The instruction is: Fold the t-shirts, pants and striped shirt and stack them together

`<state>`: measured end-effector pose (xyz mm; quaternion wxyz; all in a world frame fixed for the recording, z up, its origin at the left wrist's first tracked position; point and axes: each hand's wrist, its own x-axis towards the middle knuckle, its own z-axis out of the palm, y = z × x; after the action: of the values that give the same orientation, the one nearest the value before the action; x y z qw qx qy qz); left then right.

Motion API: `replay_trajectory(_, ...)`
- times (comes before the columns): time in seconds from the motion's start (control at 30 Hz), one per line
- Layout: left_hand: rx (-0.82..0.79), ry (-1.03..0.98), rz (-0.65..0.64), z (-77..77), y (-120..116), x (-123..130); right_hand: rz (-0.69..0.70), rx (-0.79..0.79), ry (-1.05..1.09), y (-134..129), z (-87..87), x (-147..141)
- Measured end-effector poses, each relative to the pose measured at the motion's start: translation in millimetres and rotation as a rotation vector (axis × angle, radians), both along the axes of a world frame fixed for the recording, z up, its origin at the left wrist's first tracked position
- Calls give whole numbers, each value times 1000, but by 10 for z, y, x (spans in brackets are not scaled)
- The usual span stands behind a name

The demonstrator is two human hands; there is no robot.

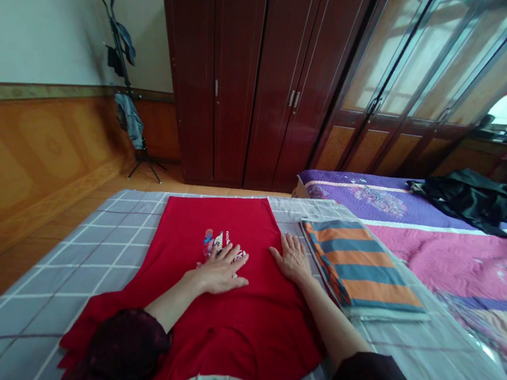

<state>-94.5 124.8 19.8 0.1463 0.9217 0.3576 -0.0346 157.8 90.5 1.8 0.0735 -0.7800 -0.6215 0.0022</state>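
A red T-shirt [236, 308] lies spread out, its neckline toward me and its hem at the far side. My left hand [222, 269] rests flat on the shirt, fingers apart, partly covering a printed picture on its chest. Near the shirt's right edge, my right hand [292, 258] lies palm down with fingers extended. Neither hand grips the cloth. Just right of that hand sits a folded stack of clothes with an orange and blue-grey striped piece [362, 260] on top.
A grey checked cloth [96, 249] covers the surface under the shirt. Beyond it on the right is a bed with a purple and pink cover [453, 258], bearing a dark garment [472, 196]. Dark red wardrobes [279, 79] stand behind, and a coat stand [122, 62] is at the left.
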Motion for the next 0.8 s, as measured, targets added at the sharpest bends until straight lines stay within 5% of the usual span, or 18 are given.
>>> replay_trajectory(0.13, 47, -22, -11, -53, -233, 73, 55, 20, 9, -48, 121, -330)
replay_trajectory(0.33, 103, -16, 21, -53, -474, -324, 534, -1, 58, -361, 169, -959)
replay_trajectory(0.43, 192, -17, 104, -150, -678, -917, 567, -14, 69, -536, 114, -703)
replay_trajectory(0.6, 448, 2, 446, -364, -1187, -1990, 338, 73, -44, -846, -34, 52)
replay_trajectory(0.7, 483, -16, 413, -331, -1563, -2089, 355, 212, -59, -1109, -120, 291)
replay_trajectory(0.8, 425, -61, 148, -222, -1823, -1778, 372, 287, -25, -1350, -129, 391)
